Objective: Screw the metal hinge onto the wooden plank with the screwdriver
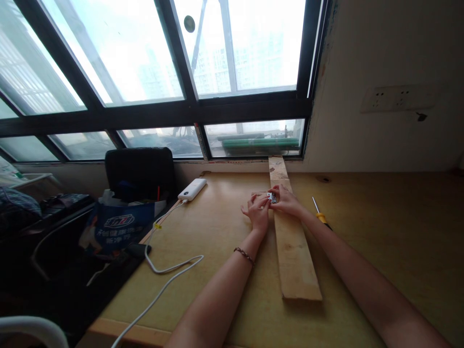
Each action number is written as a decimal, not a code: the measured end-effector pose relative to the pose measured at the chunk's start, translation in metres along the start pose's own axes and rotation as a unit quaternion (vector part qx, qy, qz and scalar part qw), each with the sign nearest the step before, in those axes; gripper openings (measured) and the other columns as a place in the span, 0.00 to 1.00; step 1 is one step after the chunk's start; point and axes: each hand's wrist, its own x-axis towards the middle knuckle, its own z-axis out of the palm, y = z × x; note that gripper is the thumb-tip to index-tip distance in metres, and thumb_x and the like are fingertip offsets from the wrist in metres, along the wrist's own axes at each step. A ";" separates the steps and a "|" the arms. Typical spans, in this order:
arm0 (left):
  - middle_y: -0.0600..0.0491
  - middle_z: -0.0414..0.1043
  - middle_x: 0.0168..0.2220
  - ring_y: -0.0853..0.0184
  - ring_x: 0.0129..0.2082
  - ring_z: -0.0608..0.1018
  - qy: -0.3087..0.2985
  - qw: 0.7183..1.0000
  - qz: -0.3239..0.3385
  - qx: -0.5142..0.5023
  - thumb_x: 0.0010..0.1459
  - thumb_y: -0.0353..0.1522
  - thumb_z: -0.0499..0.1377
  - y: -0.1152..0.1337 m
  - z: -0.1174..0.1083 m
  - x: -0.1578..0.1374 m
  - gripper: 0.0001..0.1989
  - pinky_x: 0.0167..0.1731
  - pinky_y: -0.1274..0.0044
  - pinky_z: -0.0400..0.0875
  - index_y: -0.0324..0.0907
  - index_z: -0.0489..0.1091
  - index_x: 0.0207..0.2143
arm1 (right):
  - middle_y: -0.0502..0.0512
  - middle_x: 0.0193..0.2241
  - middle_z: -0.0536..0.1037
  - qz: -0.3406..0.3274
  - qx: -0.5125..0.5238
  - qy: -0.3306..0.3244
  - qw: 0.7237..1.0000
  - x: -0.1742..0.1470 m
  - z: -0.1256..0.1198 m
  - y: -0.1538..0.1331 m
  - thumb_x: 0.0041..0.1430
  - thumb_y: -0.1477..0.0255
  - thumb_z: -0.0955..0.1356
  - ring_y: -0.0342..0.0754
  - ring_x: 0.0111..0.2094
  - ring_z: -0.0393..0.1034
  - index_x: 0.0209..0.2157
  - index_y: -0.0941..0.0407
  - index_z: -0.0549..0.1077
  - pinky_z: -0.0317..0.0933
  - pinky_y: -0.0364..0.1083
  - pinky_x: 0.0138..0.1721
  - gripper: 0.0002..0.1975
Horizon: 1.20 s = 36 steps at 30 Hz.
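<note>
Over the far half of a long wooden board (295,261), my two hands meet. Between their fingertips is a small silvery metal piece (272,197), too small in the view to name further. My left hand (258,210) pinches it from the left, with some fingers spread outward. From the right, my right hand (285,201) grips the same piece with thumb and fingers. The board lies flat on the table, its far end near the window sill. To the right of the board rests a screwdriver (321,216) with a yellow and black handle.
A white power bank (193,189) lies on the wooden table (224,270) at the left, its white cable (174,268) trailing along the table's left edge. Left of the table stand a black chair (139,169) and a blue bag (118,224). A window and wall close off the back.
</note>
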 end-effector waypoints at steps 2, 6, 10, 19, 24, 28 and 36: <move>0.55 0.74 0.41 0.60 0.53 0.65 0.000 1.000 0.003 0.002 0.53 0.38 0.57 0.000 0.000 0.000 0.07 0.55 0.55 0.31 0.54 0.74 0.34 | 0.57 0.44 0.70 0.001 -0.003 0.001 1.000 0.000 0.000 0.000 0.38 0.63 0.73 0.54 0.45 0.65 0.42 0.56 0.64 0.58 0.51 0.46 0.28; 0.56 0.74 0.40 0.61 0.51 0.67 0.016 1.000 0.001 0.010 0.52 0.36 0.57 0.004 -0.003 -0.001 0.06 0.56 0.57 0.33 0.52 0.74 0.32 | 0.57 0.43 0.70 0.008 0.003 0.002 1.000 -0.001 -0.001 -0.002 0.37 0.63 0.73 0.54 0.45 0.65 0.42 0.55 0.65 0.58 0.51 0.46 0.28; 0.56 0.74 0.40 0.62 0.49 0.67 0.019 1.000 -0.005 0.023 0.51 0.35 0.58 0.009 -0.005 -0.001 0.04 0.55 0.58 0.36 0.51 0.73 0.31 | 0.57 0.44 0.69 0.010 -0.001 0.001 1.000 -0.001 -0.002 -0.003 0.37 0.63 0.73 0.53 0.46 0.64 0.42 0.55 0.64 0.58 0.51 0.47 0.28; 0.55 0.73 0.42 0.60 0.50 0.65 -0.002 0.998 0.000 0.055 0.53 0.37 0.56 0.010 -0.005 -0.001 0.06 0.54 0.57 0.38 0.50 0.73 0.32 | 0.56 0.44 0.70 0.013 -0.010 -0.002 1.000 -0.002 -0.003 -0.007 0.38 0.64 0.72 0.53 0.46 0.64 0.43 0.55 0.65 0.57 0.51 0.47 0.27; 0.55 0.73 0.43 0.61 0.51 0.65 -0.007 0.999 0.032 0.037 0.54 0.36 0.56 0.007 -0.006 0.000 0.07 0.55 0.58 0.34 0.51 0.74 0.32 | 0.56 0.43 0.70 0.005 -0.018 -0.002 1.000 -0.002 -0.003 -0.007 0.39 0.64 0.72 0.53 0.46 0.64 0.43 0.56 0.64 0.58 0.51 0.47 0.27; 0.57 0.74 0.41 0.62 0.51 0.66 -0.020 0.999 0.031 0.017 0.53 0.36 0.57 0.005 -0.006 0.002 0.06 0.56 0.57 0.32 0.53 0.74 0.33 | 0.57 0.43 0.70 0.004 -0.019 -0.003 1.000 -0.001 -0.002 -0.005 0.38 0.64 0.72 0.53 0.46 0.64 0.42 0.57 0.64 0.58 0.50 0.47 0.27; 0.56 0.73 0.41 0.64 0.52 0.66 -0.038 0.998 0.027 0.037 0.52 0.32 0.57 0.008 -0.009 0.004 0.07 0.56 0.58 0.33 0.52 0.73 0.33 | 0.56 0.43 0.70 0.008 0.002 0.003 1.000 -0.002 -0.003 -0.006 0.37 0.65 0.73 0.53 0.46 0.64 0.41 0.55 0.64 0.58 0.50 0.47 0.27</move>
